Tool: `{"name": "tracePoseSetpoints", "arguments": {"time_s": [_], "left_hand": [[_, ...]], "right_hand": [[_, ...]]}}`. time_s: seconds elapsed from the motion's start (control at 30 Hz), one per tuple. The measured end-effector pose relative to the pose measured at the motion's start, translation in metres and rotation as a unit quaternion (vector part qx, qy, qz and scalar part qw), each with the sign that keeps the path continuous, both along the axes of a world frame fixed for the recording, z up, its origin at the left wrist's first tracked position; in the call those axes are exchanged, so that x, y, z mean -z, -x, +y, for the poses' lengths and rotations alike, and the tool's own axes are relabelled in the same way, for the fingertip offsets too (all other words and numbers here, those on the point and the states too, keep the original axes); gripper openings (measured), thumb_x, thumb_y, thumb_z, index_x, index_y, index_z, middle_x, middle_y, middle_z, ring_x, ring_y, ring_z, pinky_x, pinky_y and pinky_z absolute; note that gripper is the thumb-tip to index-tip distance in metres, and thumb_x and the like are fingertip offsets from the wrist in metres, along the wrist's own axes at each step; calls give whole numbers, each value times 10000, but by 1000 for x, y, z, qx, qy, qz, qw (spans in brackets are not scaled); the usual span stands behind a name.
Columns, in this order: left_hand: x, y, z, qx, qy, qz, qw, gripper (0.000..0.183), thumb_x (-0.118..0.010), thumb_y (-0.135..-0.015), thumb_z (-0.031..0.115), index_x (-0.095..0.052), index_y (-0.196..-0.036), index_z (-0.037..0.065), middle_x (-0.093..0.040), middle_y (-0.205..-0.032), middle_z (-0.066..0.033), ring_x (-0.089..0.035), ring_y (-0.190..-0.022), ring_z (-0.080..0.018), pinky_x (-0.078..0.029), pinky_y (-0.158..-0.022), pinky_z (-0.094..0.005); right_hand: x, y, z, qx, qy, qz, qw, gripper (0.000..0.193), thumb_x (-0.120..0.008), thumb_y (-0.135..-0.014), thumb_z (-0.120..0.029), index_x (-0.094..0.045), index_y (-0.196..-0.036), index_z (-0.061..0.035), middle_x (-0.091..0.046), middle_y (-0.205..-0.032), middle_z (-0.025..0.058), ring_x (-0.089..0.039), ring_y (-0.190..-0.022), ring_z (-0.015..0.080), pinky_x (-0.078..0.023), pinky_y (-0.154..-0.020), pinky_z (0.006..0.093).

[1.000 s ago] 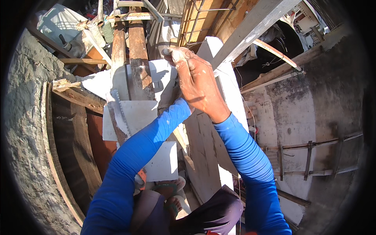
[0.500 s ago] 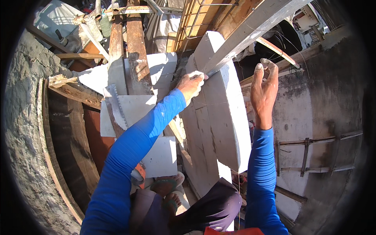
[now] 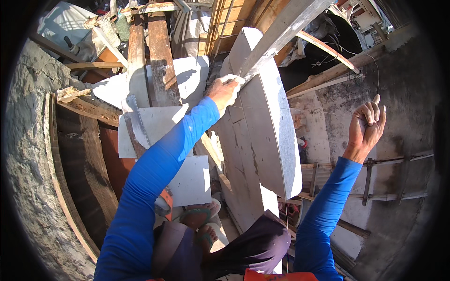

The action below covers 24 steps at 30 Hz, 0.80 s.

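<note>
My left hand [image 3: 225, 94] is closed at the lower end of a grey post [image 3: 286, 37], on the top edge of a white block wall [image 3: 262, 107]. A thin pale string [image 3: 267, 108] runs from this hand across the block's face toward the right. Out to the right, my right hand [image 3: 368, 124] is raised with its fingers curled and one finger pointing up. A loose length of the string loops down to its fingertips from beside the post. What exactly lies under the left fingers is hidden.
A handsaw [image 3: 135, 122] rests on white blocks [image 3: 190, 180] left of the wall. Weathered wooden planks [image 3: 164, 70] stretch behind it. A slanting timber [image 3: 328, 52] lies beyond the post. Below the right arm are lashed poles [image 3: 365, 185]. My sandalled feet [image 3: 201, 225] stand below.
My right hand has swung outward to the right and down, drawing the string out with it. My left hand stays at the post's lower end. The view has shifted slightly.
</note>
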State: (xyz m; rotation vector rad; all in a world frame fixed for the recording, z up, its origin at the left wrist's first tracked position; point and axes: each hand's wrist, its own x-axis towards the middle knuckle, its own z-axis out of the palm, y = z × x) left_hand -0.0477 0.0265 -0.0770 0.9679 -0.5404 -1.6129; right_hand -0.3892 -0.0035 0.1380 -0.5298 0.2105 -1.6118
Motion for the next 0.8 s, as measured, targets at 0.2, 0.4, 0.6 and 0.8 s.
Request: {"name": "tracePoseSetpoints", "arguments": {"time_s": [0.2, 0.4, 0.6, 0.8], "left_hand": [[-21, 13, 7, 5, 2, -234, 972, 235, -527, -1025, 111, -694, -1178, 47, -615, -842, -9, -487, -649, -64, -412, -568, -243], [-18, 22, 10, -30, 58, -380, 923, 266, -536, -1011, 188, -719, -1172, 82, -779, -910, -54, -693, -916, -244, -521, -904, -359], [-33, -1, 37, 0, 57, -390, 919, 344, -461, -1056, 187, -667, -1292, 46, -677, -844, -36, -555, -841, -140, -469, -817, -313], [-89, -21, 72, 103, 79, -559, 819, 385, -422, -1052, 226, -632, -1311, 34, -673, -839, -143, -660, -819, -284, -509, -809, -406]], "right_hand": [[26, 50, 199, -291, -28, 253, 922, 543, -381, -1109, -355, -324, -1540, -31, -592, -806, 69, -556, -692, 157, -526, -594, 313], [12, 31, 164, -393, -141, 236, 877, 819, -334, -1042, -677, -603, -1272, 62, -706, -1053, 257, -708, -1013, 407, -616, -830, 564], [27, -124, 87, -204, -81, 602, 767, 487, -508, -1084, -384, -608, -1242, 66, -707, -947, 179, -716, -799, 261, -615, -653, 357], [97, -186, 29, -128, 118, 798, 577, 432, -548, -1063, -346, -688, -1200, 39, -700, -890, 83, -676, -807, 180, -516, -632, 337]]}}
